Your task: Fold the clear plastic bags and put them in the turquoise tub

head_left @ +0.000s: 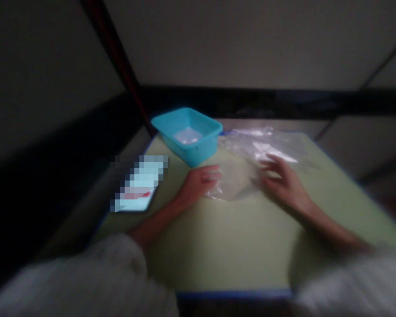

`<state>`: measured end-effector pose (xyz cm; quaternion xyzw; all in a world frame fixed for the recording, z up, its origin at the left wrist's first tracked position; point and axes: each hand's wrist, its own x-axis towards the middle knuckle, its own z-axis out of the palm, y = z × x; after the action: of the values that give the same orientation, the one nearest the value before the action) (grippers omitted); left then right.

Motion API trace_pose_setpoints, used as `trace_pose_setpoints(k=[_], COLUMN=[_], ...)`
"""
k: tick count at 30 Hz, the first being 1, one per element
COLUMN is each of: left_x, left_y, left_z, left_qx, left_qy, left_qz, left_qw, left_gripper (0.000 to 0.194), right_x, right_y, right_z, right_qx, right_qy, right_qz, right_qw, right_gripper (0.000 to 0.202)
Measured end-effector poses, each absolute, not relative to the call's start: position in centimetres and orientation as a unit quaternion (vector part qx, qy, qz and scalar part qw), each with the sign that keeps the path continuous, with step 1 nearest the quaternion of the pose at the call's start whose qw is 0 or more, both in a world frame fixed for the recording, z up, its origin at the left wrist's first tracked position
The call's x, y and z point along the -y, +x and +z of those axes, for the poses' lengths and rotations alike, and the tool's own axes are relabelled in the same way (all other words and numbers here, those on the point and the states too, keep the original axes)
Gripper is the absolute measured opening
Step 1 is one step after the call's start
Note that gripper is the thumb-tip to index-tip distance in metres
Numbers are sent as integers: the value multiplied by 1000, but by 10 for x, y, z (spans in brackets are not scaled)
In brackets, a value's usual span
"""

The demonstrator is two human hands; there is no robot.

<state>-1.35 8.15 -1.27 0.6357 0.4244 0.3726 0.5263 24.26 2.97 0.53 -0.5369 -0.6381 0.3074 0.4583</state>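
A small clear plastic bag lies in front of me on the yellow-green tabletop. At its left end, the fingers of my left hand are closed on the film. My right hand hovers beside the bag's right end, fingers apart and bent, with nothing visible between them. Just beyond my right hand is a heap of shiny clear plastic bags. The picture is blurred, so the fingertips' exact contact is faint.
A turquoise plastic basket stands at the back left, with something whitish and translucent on its bottom. A lit screen device, partly pixelated, lies at the table's left edge. Pale walls rise behind.
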Motion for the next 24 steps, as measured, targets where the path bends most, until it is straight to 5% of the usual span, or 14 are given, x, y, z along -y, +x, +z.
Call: trace_pose_setpoints(k=[24], left_x=[-76], left_y=[-9], left_z=[-18], left_qx=[-450], left_qy=[624], left_qz=[382], left_qw=[512], left_gripper=[57], right_x=[-13], right_y=[224], right_z=[-3], right_qx=[612], right_qy=[-499], right_qz=[426], right_qw=[442], right_gripper=[44])
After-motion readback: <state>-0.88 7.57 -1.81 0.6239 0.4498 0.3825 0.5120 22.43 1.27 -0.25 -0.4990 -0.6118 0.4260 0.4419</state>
